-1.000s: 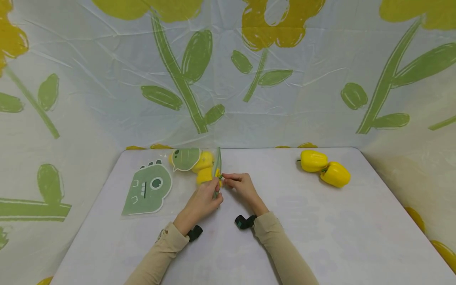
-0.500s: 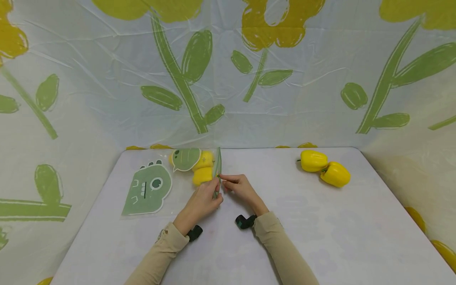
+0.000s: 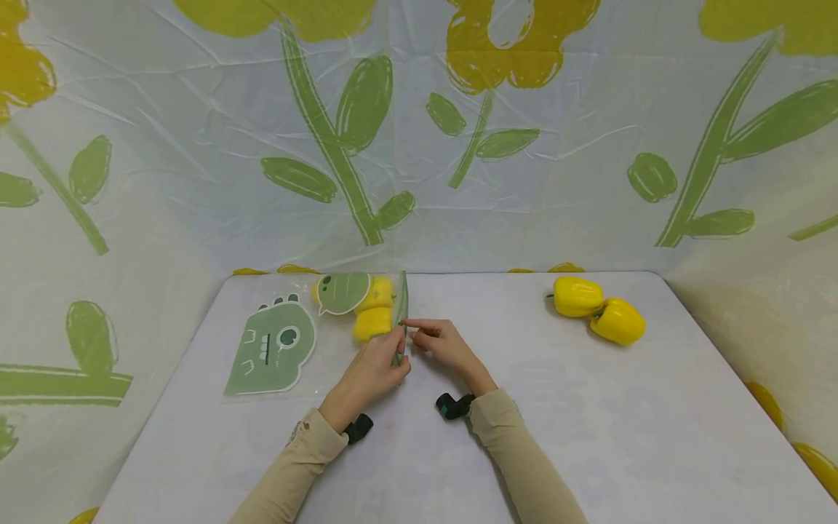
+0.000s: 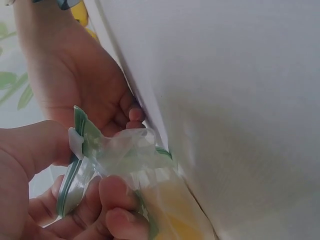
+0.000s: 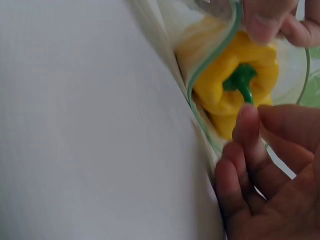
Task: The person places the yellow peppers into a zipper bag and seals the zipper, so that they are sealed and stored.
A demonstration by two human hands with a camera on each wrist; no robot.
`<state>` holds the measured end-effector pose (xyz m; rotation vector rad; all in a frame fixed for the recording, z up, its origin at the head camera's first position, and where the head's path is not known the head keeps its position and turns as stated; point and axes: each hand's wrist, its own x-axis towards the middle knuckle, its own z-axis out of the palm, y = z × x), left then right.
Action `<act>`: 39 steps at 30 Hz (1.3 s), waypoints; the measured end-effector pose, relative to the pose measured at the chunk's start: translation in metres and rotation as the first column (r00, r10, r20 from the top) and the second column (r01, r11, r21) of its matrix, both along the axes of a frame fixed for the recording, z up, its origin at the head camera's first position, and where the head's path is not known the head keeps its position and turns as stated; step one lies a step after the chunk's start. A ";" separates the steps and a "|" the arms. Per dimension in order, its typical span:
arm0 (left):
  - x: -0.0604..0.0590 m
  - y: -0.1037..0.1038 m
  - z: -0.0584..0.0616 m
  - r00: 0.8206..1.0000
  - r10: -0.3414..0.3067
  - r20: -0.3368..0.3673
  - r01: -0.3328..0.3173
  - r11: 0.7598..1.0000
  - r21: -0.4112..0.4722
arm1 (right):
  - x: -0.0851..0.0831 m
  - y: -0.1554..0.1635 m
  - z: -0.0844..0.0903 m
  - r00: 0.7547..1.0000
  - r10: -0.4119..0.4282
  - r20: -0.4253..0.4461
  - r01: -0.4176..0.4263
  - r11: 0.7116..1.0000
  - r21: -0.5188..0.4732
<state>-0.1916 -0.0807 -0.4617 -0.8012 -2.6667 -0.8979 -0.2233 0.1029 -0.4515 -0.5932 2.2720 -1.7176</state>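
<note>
Left hand: the left hand [image 3: 372,366] pinched the green zip edge of the clear bag [image 3: 366,309], thumb and fingers closed on the strip beside its small white slider [image 4: 75,142].
Right hand: the right hand [image 3: 444,344] met it from the other side, fingertips gathered at the same mouth edge; in the right wrist view the fingers [image 5: 248,131] were bent and touching the plastic just in front of a pepper's stem. Whether they truly pinched the rim, I could not tell.
Bag: it lay on the white table [image 3: 589,407], near the far edge and left of centre, its mouth held up on edge between the two hands.
Peppers in the bag: two yellow peppers [image 3: 372,322] sat inside, one behind the other; the nearer showed its green stem [image 5: 241,81] towards the opening.
Speech-bubble print: a green bubble shape [image 3: 342,292] covered the bag's far left part.
Dinosaur bag: a flat green dinosaur-faced bag [image 3: 270,349] lay just left of the first, on the table.
Loose peppers: two more yellow peppers [image 3: 599,308] lay touching each other at the far right, well apart from the hands.
Sleeves: both arms wore beige sleeves [image 3: 517,458].
</note>
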 end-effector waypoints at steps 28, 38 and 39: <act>0.001 0.000 0.002 0.997 0.005 0.078 -0.005 1.000 -0.002 | -0.061 0.213 0.058 0.829 -0.227 -0.511 0.533 0.597 0.599; 0.001 0.000 0.003 0.996 0.012 0.087 -0.012 1.000 -0.005 | -0.065 0.246 0.049 0.938 -0.209 -0.277 0.347 0.533 0.772; 0.001 0.000 0.003 0.996 0.012 0.087 -0.012 1.000 -0.003 | -0.063 0.245 0.048 0.942 -0.200 -0.268 0.335 0.537 0.774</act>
